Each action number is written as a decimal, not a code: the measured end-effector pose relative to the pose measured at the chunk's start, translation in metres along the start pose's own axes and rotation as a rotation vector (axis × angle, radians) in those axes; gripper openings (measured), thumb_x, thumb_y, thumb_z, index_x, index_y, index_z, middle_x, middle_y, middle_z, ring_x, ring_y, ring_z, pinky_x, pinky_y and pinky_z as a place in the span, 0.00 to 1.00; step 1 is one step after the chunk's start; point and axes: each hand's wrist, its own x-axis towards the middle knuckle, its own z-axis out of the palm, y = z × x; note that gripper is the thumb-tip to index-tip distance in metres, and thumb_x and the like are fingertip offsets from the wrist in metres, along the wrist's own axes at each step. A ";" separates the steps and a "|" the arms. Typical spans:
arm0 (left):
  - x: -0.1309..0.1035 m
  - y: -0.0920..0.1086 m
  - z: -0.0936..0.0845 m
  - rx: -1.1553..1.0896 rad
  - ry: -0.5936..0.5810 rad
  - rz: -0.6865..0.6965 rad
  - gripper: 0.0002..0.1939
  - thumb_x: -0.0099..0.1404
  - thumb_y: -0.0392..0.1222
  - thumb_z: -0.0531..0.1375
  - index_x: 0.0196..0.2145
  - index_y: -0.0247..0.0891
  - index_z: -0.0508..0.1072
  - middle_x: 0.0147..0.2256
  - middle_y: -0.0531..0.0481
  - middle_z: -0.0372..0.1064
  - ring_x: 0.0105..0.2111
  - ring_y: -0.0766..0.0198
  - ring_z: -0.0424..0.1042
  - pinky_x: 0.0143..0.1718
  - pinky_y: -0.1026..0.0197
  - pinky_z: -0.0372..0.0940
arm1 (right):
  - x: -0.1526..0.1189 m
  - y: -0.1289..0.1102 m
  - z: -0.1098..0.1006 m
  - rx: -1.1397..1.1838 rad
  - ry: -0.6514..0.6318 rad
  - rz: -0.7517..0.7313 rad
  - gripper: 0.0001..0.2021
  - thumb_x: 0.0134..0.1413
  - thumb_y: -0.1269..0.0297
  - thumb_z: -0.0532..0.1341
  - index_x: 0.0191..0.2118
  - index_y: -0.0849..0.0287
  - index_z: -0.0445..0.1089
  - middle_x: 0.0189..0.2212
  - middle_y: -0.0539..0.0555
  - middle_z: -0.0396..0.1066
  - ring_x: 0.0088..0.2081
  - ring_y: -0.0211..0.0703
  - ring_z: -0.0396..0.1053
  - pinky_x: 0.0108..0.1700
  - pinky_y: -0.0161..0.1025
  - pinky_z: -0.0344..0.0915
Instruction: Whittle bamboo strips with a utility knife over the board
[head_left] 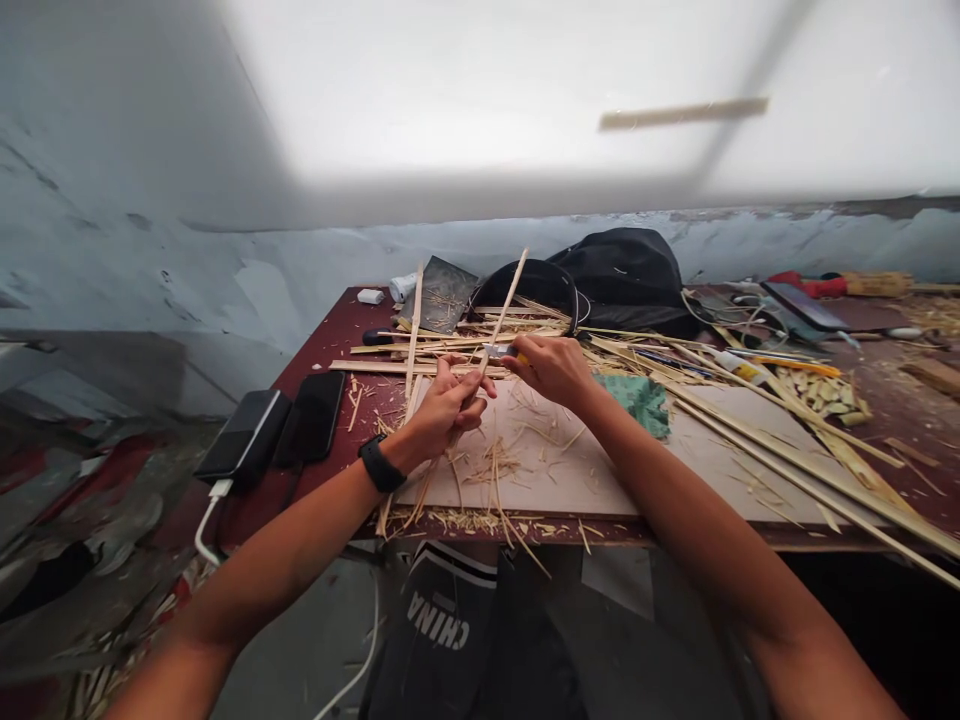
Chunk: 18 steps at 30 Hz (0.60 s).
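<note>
A thin pale wooden strip slants up and away from my left hand, whose fingers are closed round its lower part. My right hand is closed on a knife with a bit of yellow showing at the grip. Its metal blade touches or lies very close to the strip, just above my left fingers. Beneath both hands is a pale board strewn with thin shavings.
A power bank with a white cable and a black phone lie at the left. Long strips cross the right side. Behind stands a black bag; a green sheet lies beside my right forearm.
</note>
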 end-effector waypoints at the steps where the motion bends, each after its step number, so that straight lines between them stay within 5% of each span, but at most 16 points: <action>1: -0.002 0.002 0.000 -0.005 -0.011 -0.016 0.25 0.71 0.48 0.71 0.46 0.47 0.55 0.35 0.57 0.76 0.13 0.79 0.51 0.14 0.73 0.44 | 0.001 0.003 0.000 0.004 0.010 0.014 0.27 0.76 0.39 0.48 0.41 0.55 0.73 0.36 0.59 0.80 0.31 0.45 0.69 0.34 0.43 0.48; 6: -0.013 0.003 0.000 -0.018 -0.142 -0.180 0.25 0.72 0.50 0.71 0.43 0.46 0.55 0.35 0.56 0.76 0.13 0.80 0.50 0.14 0.72 0.42 | 0.005 0.046 -0.009 0.036 0.262 0.402 0.27 0.76 0.42 0.45 0.38 0.53 0.72 0.28 0.57 0.75 0.28 0.47 0.67 0.33 0.43 0.50; 9: -0.015 0.002 0.000 -0.004 -0.195 -0.244 0.22 0.73 0.50 0.69 0.43 0.46 0.55 0.36 0.54 0.78 0.13 0.79 0.51 0.13 0.72 0.43 | 0.001 0.073 -0.018 0.066 0.373 0.484 0.26 0.75 0.40 0.46 0.37 0.53 0.70 0.26 0.56 0.73 0.29 0.49 0.68 0.35 0.43 0.54; 12: -0.012 0.001 -0.001 0.007 -0.170 -0.223 0.22 0.73 0.49 0.68 0.45 0.47 0.55 0.31 0.57 0.75 0.14 0.75 0.56 0.13 0.73 0.42 | -0.002 0.071 -0.021 0.144 0.345 0.425 0.26 0.74 0.39 0.45 0.36 0.52 0.68 0.25 0.54 0.70 0.28 0.47 0.66 0.36 0.44 0.56; 18: -0.008 0.002 0.000 0.009 -0.038 -0.112 0.21 0.74 0.49 0.67 0.46 0.48 0.55 0.20 0.64 0.60 0.15 0.71 0.53 0.14 0.73 0.45 | 0.004 0.017 -0.014 0.230 0.092 0.113 0.25 0.75 0.41 0.46 0.33 0.52 0.66 0.26 0.53 0.70 0.28 0.43 0.62 0.36 0.43 0.55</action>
